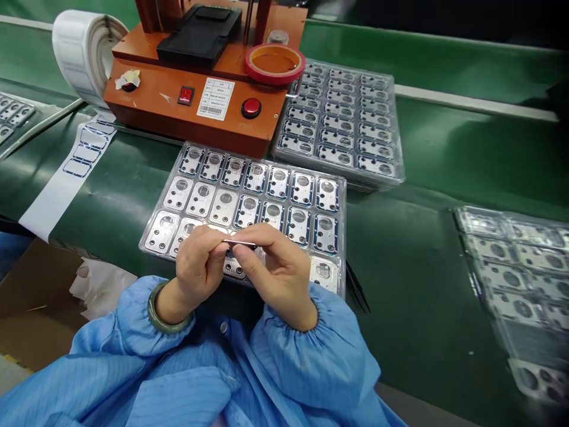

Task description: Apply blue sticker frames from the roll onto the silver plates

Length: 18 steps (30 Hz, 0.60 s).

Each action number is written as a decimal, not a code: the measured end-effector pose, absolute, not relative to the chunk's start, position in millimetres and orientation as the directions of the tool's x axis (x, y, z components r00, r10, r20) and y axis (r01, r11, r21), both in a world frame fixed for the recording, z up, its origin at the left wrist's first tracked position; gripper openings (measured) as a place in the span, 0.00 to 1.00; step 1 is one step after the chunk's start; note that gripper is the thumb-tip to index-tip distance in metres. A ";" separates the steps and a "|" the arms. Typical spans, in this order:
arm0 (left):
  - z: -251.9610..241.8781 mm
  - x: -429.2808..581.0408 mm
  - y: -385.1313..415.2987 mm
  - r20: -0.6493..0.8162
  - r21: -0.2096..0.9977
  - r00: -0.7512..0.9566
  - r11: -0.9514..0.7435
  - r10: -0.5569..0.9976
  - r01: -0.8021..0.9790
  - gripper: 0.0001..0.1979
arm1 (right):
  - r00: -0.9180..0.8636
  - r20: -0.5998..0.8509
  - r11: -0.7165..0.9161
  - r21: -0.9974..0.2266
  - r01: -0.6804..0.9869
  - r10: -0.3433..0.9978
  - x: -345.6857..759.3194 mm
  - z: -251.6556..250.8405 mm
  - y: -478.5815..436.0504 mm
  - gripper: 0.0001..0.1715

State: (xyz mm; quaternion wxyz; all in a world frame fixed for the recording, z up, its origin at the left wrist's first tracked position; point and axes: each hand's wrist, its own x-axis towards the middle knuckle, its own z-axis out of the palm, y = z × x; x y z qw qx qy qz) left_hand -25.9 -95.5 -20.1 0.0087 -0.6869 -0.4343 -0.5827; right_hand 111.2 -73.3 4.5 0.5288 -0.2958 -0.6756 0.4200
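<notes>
A thin, flat metal plate [240,242], silvery and seen almost edge-on, is pinched between the fingertips of both hands just above the near edge of a clear plastic tray [342,279]. The left hand [198,267] closes thumb and forefinger tightly on the plate's left end. The right hand [278,270] nips the right end in the same narrow grip, its other fingers curled under. A smooth, pale green bangle [160,314] circles the left wrist, and both arms wear blue, finely striped sleeves [311,356] gathered at the cuffs.

The tray is glossy and moulded into rows of rounded rectangular pockets. Most of them hold a shiny metal plate with a round hole; those towards the right have a blue outline. It lies on a dark green, slightly shiny belt [422,267].

Beyond the tray stands a boxy orange machine [146,107] with a round red button [251,107], a red rocker switch [185,95], a white printed sticker [216,98] and a matt black block [200,32] on top. A red ring of tape [274,77] rests on its right corner. To the far right of it sits a stack of filled trays [397,160], and more trays [511,279], blurred, lie at the right edge. At far left, a white roll of labels [82,53] trails a paper strip [75,160] across the belt. A brown cardboard box [31,302] sits near left.
</notes>
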 end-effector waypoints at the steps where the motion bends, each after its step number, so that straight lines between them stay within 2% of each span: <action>1: -20.2 -25.9 -95.8 0.813 0.488 -0.054 -0.629 0.580 0.605 0.05 | -0.262 0.472 0.475 -0.878 -0.057 0.842 110.6 4.4 -73.7 0.07; 8: -20.4 -25.9 -95.7 0.823 0.476 -0.046 -0.644 0.566 0.599 0.06 | -0.269 0.480 0.473 -0.876 -0.096 0.835 111.1 2.9 -74.5 0.07; 18: -20.9 -25.2 -95.8 0.820 0.471 -0.053 -0.619 0.570 0.629 0.05 | -0.256 0.425 0.426 -0.903 -0.052 0.868 110.3 4.3 -75.9 0.04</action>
